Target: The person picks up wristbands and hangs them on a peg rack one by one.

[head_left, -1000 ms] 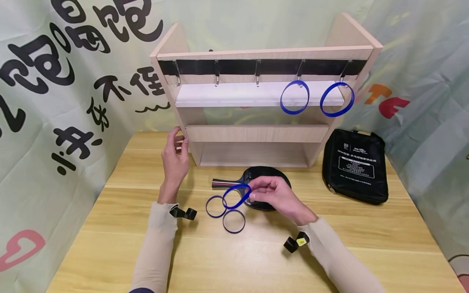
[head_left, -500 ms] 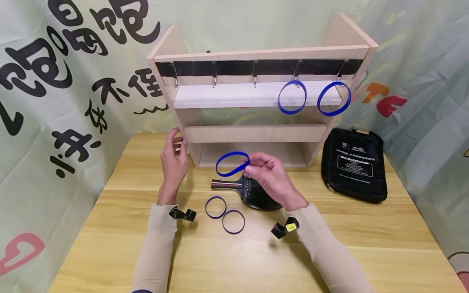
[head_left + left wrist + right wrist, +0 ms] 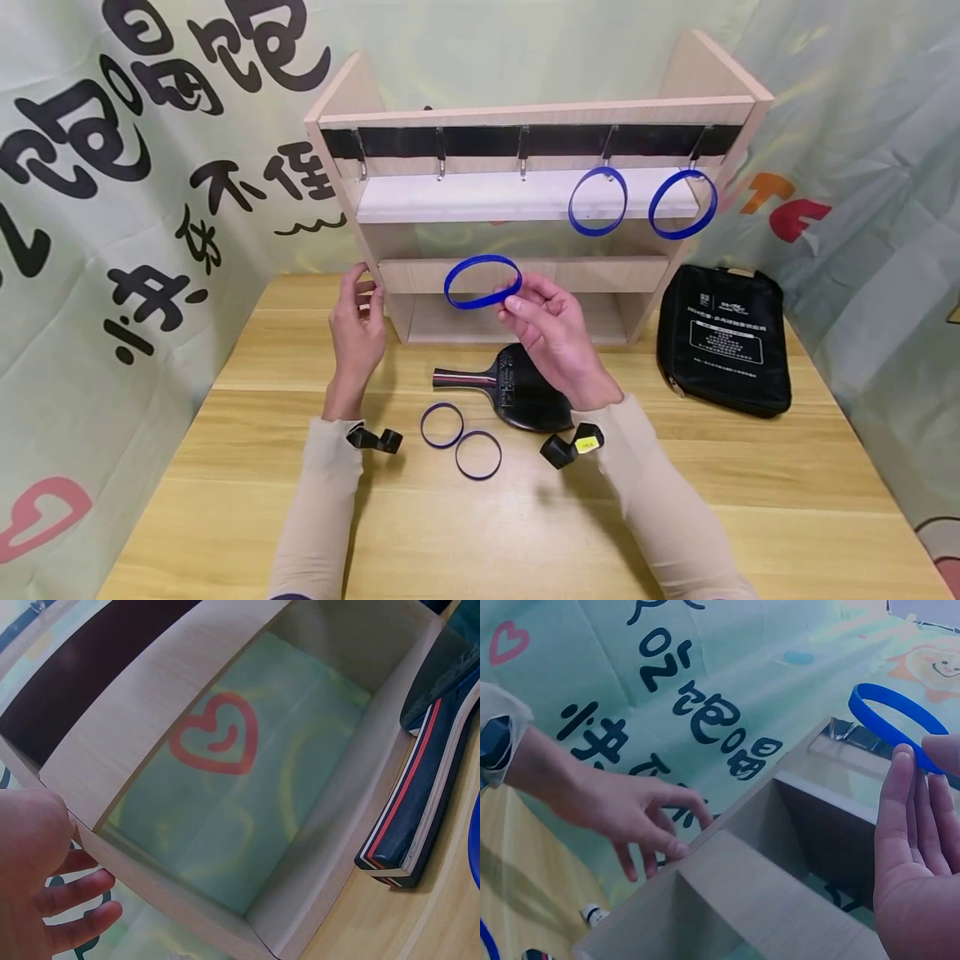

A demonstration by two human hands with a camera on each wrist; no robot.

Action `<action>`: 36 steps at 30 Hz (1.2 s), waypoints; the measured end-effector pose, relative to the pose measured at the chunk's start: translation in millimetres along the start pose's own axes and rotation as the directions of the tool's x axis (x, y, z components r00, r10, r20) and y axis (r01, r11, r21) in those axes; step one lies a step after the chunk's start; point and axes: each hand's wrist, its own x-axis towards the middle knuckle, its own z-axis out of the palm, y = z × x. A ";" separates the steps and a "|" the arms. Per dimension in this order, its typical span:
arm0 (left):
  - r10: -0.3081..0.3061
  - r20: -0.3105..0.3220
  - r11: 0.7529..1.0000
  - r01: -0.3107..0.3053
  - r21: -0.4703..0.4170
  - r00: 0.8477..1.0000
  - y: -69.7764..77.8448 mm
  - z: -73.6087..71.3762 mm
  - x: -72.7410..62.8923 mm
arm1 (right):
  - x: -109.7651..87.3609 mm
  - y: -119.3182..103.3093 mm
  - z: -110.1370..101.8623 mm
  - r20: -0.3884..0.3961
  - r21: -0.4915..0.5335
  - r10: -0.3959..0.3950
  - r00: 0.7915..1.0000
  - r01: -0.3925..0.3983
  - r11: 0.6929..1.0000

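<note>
Between thumb and fingertips, my right hand pinches a blue silicone wristband, raised in front of the shelf's lower board. In the right wrist view the same wristband stands out beyond the fingertips. My left hand touches the left side panel of the wooden shelf unit, its fingers loosely bent. Two more blue wristbands hang from hooks, one wristband beside the rightmost wristband. On the table lie two thin dark-blue rings, a left ring and a right ring.
A black table tennis bat lies in front of the shelf, partly behind my right hand and wrist. To the right is a black zip case. Several metal hooks hang along the black strip, three of them bare. A printed curtain surrounds the table.
My right hand has lifted the blue wristband from near the two rings, up past the bat to the front of the shelf. The left hand stays at the side panel.
</note>
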 end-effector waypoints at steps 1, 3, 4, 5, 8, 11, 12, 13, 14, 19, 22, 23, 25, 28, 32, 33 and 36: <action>-0.001 0.000 1.000 0.001 0.000 1.000 -0.2 0.1 -0.3 | 1.1 -0.5 1.2 -0.001 0.009 -0.006 1.000 0.006 1.000; 0.000 -0.001 1.000 0.000 0.000 1.000 -0.5 0.0 -0.7 | 4.1 -1.7 3.3 -0.008 0.024 -0.024 1.000 0.024 0.999; 0.000 -0.001 1.000 0.000 -0.002 1.000 -0.6 -0.1 -0.8 | 6.0 -2.7 4.6 -0.010 0.030 -0.034 0.999 0.034 0.999; 0.001 0.000 1.000 -0.001 -0.003 1.000 -0.6 -0.1 -0.9 | 8.1 -3.6 5.7 -0.010 0.040 -0.046 0.999 0.046 0.998; 0.002 0.001 1.000 -0.002 0.000 1.000 -0.9 -0.7 -0.7 | 15.0 -6.8 9.9 -0.008 0.053 -0.075 0.997 0.076 0.996; 0.001 0.000 1.000 -0.001 0.004 1.000 -0.9 -1.2 -0.4 | 20.6 -9.8 14.8 0.005 0.062 -0.096 0.995 0.095 0.994; 0.000 -0.002 1.000 0.000 0.003 1.000 -0.8 -1.3 -0.3 | 22.1 -10.7 16.4 0.008 0.066 -0.102 0.995 0.101 0.993; -0.001 -0.001 1.000 0.001 0.004 1.000 -0.6 -1.3 -0.4 | 23.6 -11.6 18.2 0.007 0.072 -0.108 0.994 0.107 0.992; -0.002 -0.001 1.000 0.002 0.004 1.000 -0.5 -1.3 -0.4 | 25.5 -12.3 19.8 0.003 0.080 -0.115 0.993 0.114 0.990; -0.008 0.010 1.000 0.008 0.004 1.000 -0.6 -0.8 -0.4 | 34.8 -16.0 25.9 -0.062 0.128 -0.154 0.986 0.161 0.979; -0.011 0.014 1.000 0.011 0.001 1.000 -0.8 -0.5 0.0 | 39.1 -17.7 29.3 -0.098 0.142 -0.179 0.979 0.192 0.971; -0.011 0.015 1.000 0.011 -0.001 1.000 -0.6 -0.3 0.2 | 40.4 -18.1 30.4 -0.106 0.147 -0.187 0.977 0.202 0.968; -0.010 0.014 1.000 0.010 0.000 1.000 -0.7 -0.2 0.6 | 43.1 -17.5 32.4 -0.118 0.156 -0.201 0.972 0.218 0.963; -0.006 0.010 1.000 0.006 0.000 1.000 -1.2 -0.1 0.8 | 47.1 -14.4 34.8 -0.137 0.181 -0.207 0.969 0.230 0.956; -0.001 0.007 1.000 0.001 0.004 1.000 -2.1 0.2 0.6 | 51.0 -9.7 35.1 -0.174 0.216 -0.199 0.964 0.234 0.948; 0.000 0.010 1.000 0.000 0.007 1.000 -1.8 0.1 0.6 | 51.5 -8.8 34.6 -0.183 0.222 -0.198 0.963 0.237 0.946; 0.003 0.012 1.000 -0.003 0.012 1.000 -2.3 0.0 0.4 | 52.6 -6.9 32.8 -0.203 0.225 -0.195 0.959 0.240 0.944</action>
